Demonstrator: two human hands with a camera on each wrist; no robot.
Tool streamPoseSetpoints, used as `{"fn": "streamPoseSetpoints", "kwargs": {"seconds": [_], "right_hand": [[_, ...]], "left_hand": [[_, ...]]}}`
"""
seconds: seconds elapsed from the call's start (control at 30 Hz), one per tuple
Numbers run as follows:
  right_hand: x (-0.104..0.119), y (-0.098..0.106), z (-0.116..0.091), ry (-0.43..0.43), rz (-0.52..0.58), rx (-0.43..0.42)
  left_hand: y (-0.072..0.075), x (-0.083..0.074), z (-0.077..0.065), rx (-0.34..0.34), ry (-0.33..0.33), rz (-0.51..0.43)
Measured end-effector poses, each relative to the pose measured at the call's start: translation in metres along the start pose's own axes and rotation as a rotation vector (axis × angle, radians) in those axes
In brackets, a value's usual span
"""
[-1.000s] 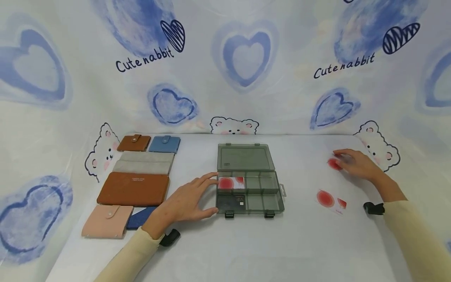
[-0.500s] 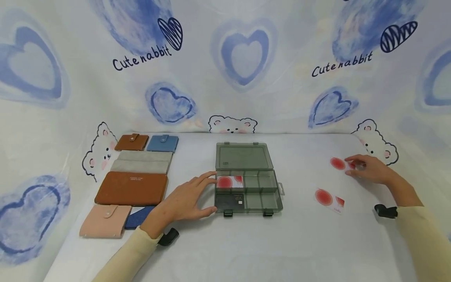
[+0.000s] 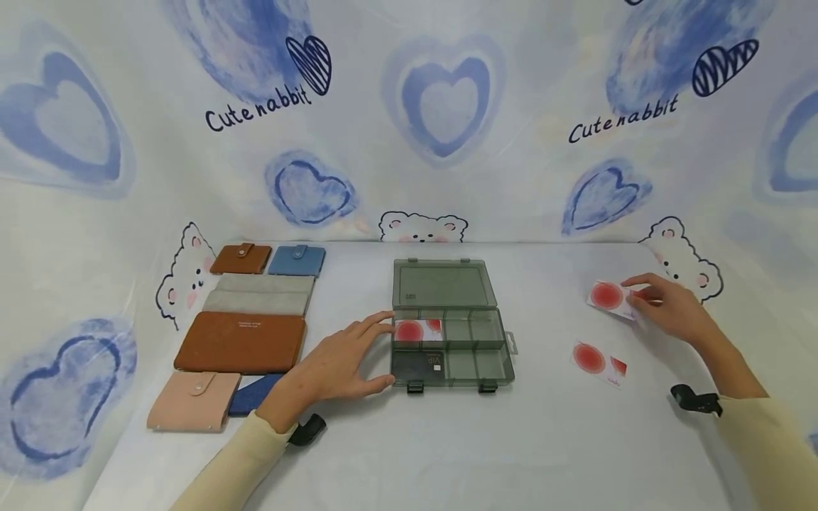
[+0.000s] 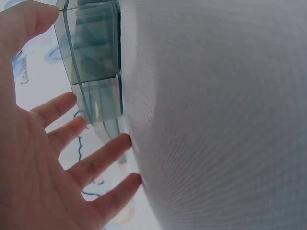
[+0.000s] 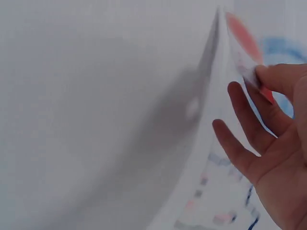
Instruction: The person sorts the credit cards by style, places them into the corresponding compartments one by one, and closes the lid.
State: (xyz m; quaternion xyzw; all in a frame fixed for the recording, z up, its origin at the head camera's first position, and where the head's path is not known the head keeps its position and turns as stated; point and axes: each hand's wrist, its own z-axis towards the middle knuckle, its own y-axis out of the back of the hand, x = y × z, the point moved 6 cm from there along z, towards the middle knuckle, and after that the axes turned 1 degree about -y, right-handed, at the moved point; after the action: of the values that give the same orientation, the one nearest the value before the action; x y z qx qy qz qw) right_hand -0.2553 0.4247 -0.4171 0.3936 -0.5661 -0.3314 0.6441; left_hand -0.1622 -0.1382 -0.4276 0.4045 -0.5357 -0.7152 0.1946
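Between thumb and fingers, my right hand (image 3: 671,306) pinches a white card with red circles (image 3: 607,294), lifted and tilted off the table; the right wrist view shows the same card (image 5: 244,43) by its edge. A second such card (image 3: 589,358) lies flat nearer to me. My left hand (image 3: 335,365) rests with spread, extended fingers against the left side of a green translucent compartment box (image 3: 456,383), its lid (image 3: 444,284) folded back. Inside the box are a red-and-white card (image 3: 409,331) and a black VIP card (image 3: 415,365). The left wrist view shows fingertips at the box wall (image 4: 96,48).
Left of the box lie a brown snap card holder (image 3: 239,260), a blue one (image 3: 297,261), a grey wallet (image 3: 262,294), a brown wallet (image 3: 239,342), a pink snap holder (image 3: 194,402) and a dark blue piece (image 3: 255,396) partly behind my left arm.
My right hand first moved right along the far card, and now has that card pinched and raised from the table. My left hand has stayed at the box.
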Motion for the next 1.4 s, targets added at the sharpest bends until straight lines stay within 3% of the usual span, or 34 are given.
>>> {"fn": "streamPoseSetpoints", "kwargs": {"seconds": [0.17,0.5,0.73,0.9,1.07,1.4], "right_hand": [[0.047,-0.013,-0.002,0.08,0.067,-0.068],[0.176,-0.056,-0.012,0.292,0.195,-0.092],[0.242,-0.089,-0.011,0.435,0.308,0.009],[0.271,-0.117,-0.009,0.425,0.281,0.11],[0.286,-0.13,-0.005,0.415,0.268,0.101],[0.302,-0.152,-0.002,0.497,0.223,0.152]], "left_hand": [[-0.002,0.001,0.0,0.001,0.003,0.004],[-0.002,0.001,0.002,0.007,0.002,0.006],[0.0,0.001,0.002,0.01,0.006,0.013],[-0.001,0.002,0.001,0.015,0.004,0.007],[-0.003,0.002,0.001,0.021,0.009,0.007],[-0.002,0.003,-0.001,0.014,0.004,0.011]]}}
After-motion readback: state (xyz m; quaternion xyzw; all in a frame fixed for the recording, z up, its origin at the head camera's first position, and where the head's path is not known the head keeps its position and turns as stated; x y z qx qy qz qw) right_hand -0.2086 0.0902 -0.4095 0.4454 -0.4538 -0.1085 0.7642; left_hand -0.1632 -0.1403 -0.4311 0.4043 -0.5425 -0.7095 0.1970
